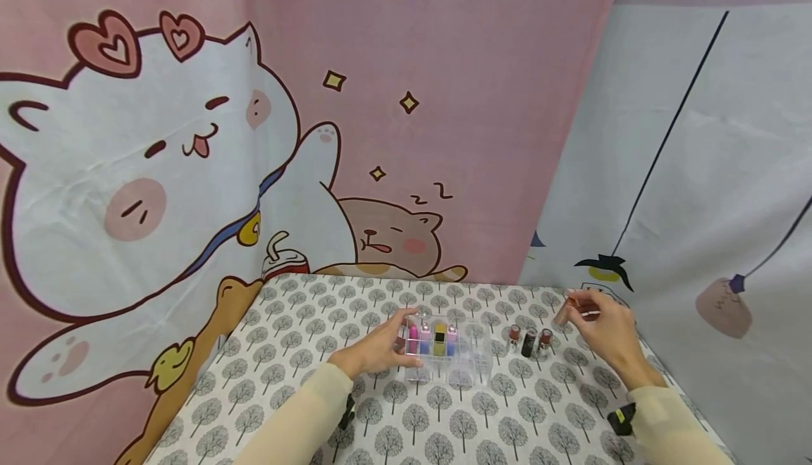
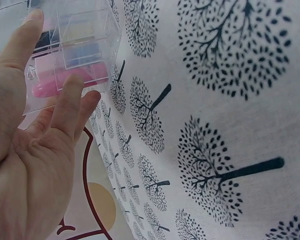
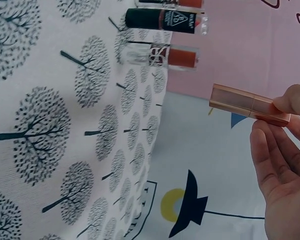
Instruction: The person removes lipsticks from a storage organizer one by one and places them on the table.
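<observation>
A clear compartment organizer (image 1: 480, 359) stands on the table with several lip products in its left part, among them a bright pink tube (image 2: 47, 89) and a yellowish tube with a black band (image 1: 440, 339). My left hand (image 1: 380, 345) grips its left side, thumb at one edge and fingers at the other. Over to the right, my right hand (image 1: 605, 327) pinches a rose-gold lipstick tube (image 3: 232, 102) by one end, tilted and held above the table. Between the hands stand two clear lip glosses (image 1: 514, 335) with a black tube (image 1: 528, 343) in the middle.
The tabletop carries a white cloth (image 1: 415, 444) printed with trees. A cartoon-printed curtain (image 1: 457, 141) hangs right behind the table and along its sides. Black straps (image 1: 622, 419) sit at the wrists.
</observation>
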